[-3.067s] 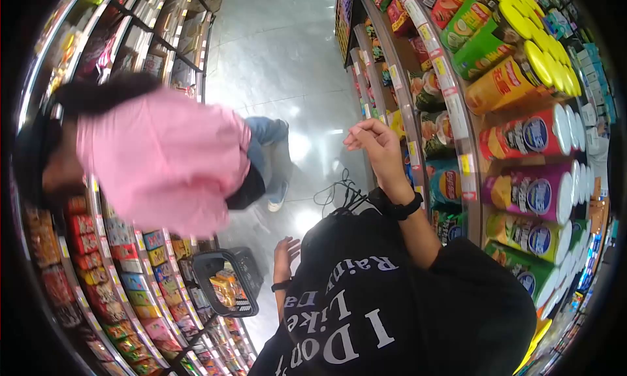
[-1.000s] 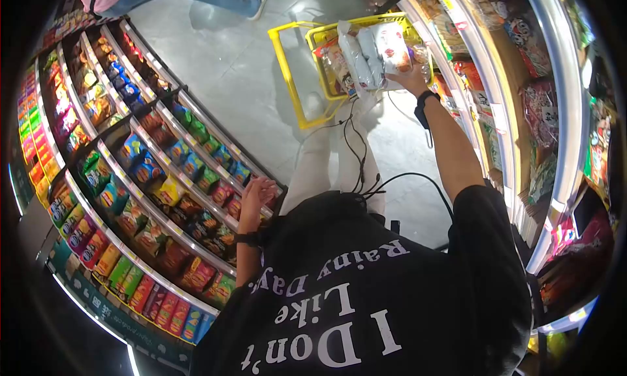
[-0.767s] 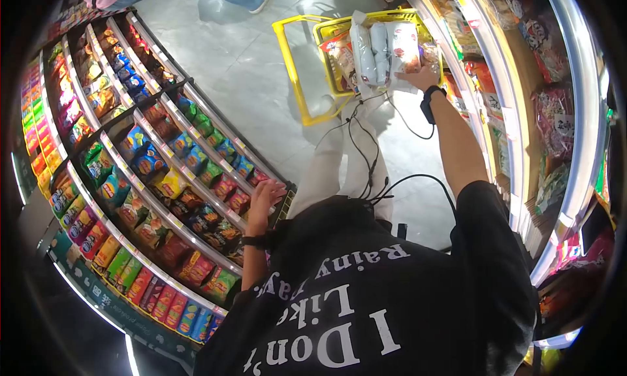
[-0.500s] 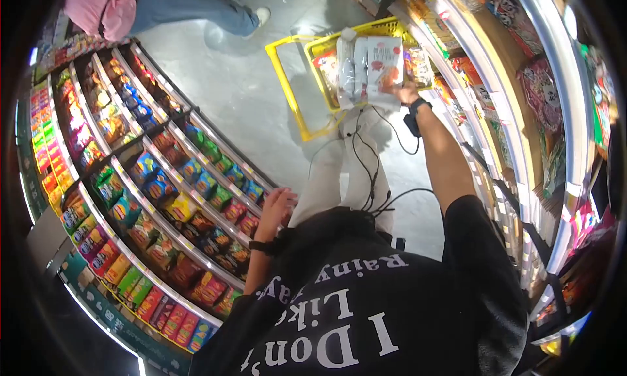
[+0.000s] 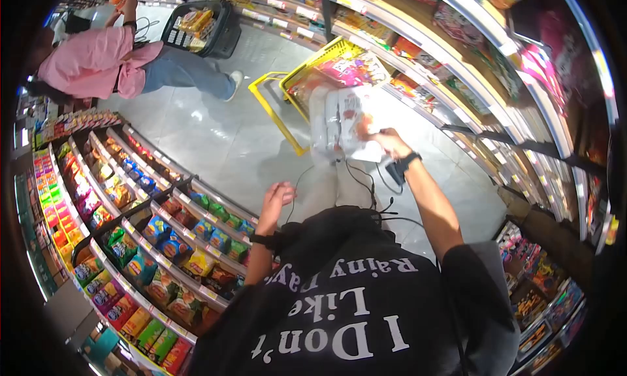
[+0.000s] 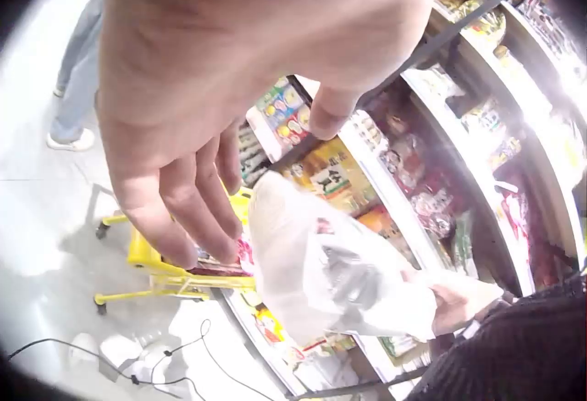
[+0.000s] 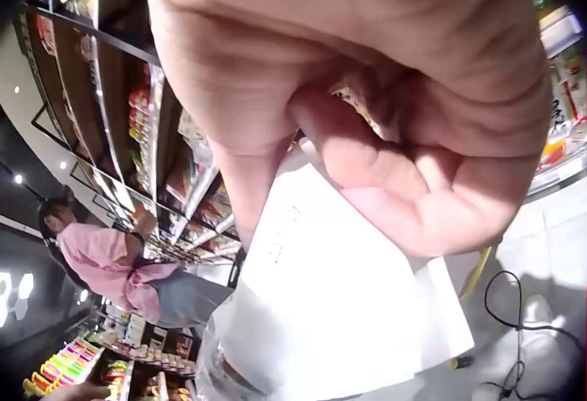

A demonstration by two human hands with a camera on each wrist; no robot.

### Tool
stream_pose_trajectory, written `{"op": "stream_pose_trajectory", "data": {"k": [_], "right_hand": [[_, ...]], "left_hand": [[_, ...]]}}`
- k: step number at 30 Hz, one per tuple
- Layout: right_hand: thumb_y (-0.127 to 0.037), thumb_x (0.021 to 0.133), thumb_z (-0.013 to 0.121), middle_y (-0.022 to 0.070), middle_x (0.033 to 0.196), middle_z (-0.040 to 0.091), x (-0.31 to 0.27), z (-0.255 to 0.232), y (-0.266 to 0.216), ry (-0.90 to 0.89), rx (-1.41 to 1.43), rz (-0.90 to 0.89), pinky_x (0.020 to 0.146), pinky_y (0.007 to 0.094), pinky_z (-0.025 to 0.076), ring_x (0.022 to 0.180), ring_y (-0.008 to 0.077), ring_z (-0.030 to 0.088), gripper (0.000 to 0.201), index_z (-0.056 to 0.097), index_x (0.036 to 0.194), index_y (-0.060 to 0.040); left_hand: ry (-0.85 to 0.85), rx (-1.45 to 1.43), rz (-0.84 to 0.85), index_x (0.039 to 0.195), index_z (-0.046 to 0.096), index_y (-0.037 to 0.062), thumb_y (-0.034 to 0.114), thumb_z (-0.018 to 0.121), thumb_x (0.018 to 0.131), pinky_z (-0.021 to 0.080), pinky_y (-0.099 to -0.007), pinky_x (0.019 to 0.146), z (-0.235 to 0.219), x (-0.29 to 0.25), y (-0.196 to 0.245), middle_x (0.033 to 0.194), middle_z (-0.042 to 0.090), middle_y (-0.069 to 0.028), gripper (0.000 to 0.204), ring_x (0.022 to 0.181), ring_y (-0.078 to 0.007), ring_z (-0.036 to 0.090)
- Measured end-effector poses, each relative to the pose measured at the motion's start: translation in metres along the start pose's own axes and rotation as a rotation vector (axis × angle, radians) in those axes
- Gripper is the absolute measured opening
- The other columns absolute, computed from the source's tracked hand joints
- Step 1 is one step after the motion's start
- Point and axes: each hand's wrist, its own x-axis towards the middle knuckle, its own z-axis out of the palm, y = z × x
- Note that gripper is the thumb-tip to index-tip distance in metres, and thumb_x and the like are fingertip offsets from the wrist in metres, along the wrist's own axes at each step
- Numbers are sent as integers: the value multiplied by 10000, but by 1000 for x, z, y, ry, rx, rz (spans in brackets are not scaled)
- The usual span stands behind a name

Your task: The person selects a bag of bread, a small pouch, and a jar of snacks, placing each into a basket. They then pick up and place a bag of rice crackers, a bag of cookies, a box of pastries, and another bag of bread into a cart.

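My right hand (image 5: 390, 143) pinches the edge of a white plastic-wrapped package (image 5: 346, 118) with red print, its thumb and curled fingers closing on it in the right wrist view. The package is raised in front of my body, overlapping the near end of a yellow shopping basket (image 5: 294, 87). Bright pink and red packets (image 5: 349, 69) lie in that basket. My left hand (image 5: 279, 194) is apart from everything, its fingers loosely bent, next to the snack shelves. In the left wrist view, the white package (image 6: 321, 259) hangs beyond the left fingers.
Snack shelves (image 5: 173, 245) stand at left, tall packaged-food shelves (image 5: 450, 82) at right. A person in a pink shirt (image 5: 88, 62) stands beyond, near a dark basket (image 5: 222, 33) holding yellow packets. Black cables (image 5: 358, 177) hang by my legs.
Three seconds ago the right hand was empty beside canned chips. Since then it gripped the white package over the yellow basket and drew it toward my body. The view has turned.
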Motion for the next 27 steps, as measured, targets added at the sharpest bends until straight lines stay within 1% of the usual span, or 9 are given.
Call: {"op": "stream_pose_trajectory", "data": {"k": [1,2,3,5,8,15,19,23,27], "right_hand": [[-184,758,803,39,822,704,-36,3,9,-48,192,-73,479,215,453,620,87,644,360,698,1048,1],[-167,762,794,42,866,715,-75,5,-1,-47,69,-38,511,221,490,650,95,664,360,695,1066,-1],[-83,764,804,71,974,739,-117,10,-16,-43,100,-14,728,268,554,821,132,698,335,718,1074,9],[-96,784,816,57,996,741,-159,5,7,-76,212,-27,817,268,537,863,125,695,332,722,1088,-1],[-67,799,804,46,999,739,-217,6,23,-88,239,-128,824,253,525,883,103,679,308,722,1089,-2],[-62,809,808,0,946,712,-302,-18,39,162,147,-406,764,230,506,838,46,611,255,688,1025,0],[-151,800,838,-11,913,688,-353,-67,45,278,12,-464,694,231,492,809,42,583,363,655,1066,14],[-110,801,835,-2,936,698,-373,-129,87,310,22,-614,733,244,515,834,56,604,390,653,1129,-1],[-78,813,819,18,948,716,-403,-178,93,270,98,-585,794,245,526,867,80,645,369,635,1127,-14]], "left_hand": [[-9,-3,-34,1229,555,41,365,510,998,482,-339,892,5,9,5,1194,664,-134,401,1040,-225,659],[-17,-1,-68,1253,544,39,376,510,999,482,-339,895,14,20,11,1219,652,-137,423,1059,-220,651],[-24,5,-104,1276,532,37,386,509,1000,483,-339,898,26,27,17,1243,639,-140,446,1078,-214,643],[-178,-46,-62,1342,490,19,416,486,1015,486,-365,929,55,22,38,1275,613,-129,515,1114,-210,622],[-411,-355,29,1402,431,-1,298,575,994,490,-330,937,98,4,63,1245,613,-99,526,1085,-187,614],[-386,-158,287,1351,491,-24,155,615,965,464,-298,948,167,-56,90,1225,617,-76,443,1095,-155,592],[-489,-76,420,1350,494,-17,130,620,941,445,-326,979,220,-77,91,1239,602,-78,452,1146,-161,559],[-429,-144,524,1401,414,-16,49,631,905,432,-338,1019,289,-106,73,1284,561,-103,545,1198,-174,532],[-559,4,768,1377,426,-10,35,691,842,423,-334,1020,346,-145,92,1252,564,-88,599,1189,-178,531]]}}
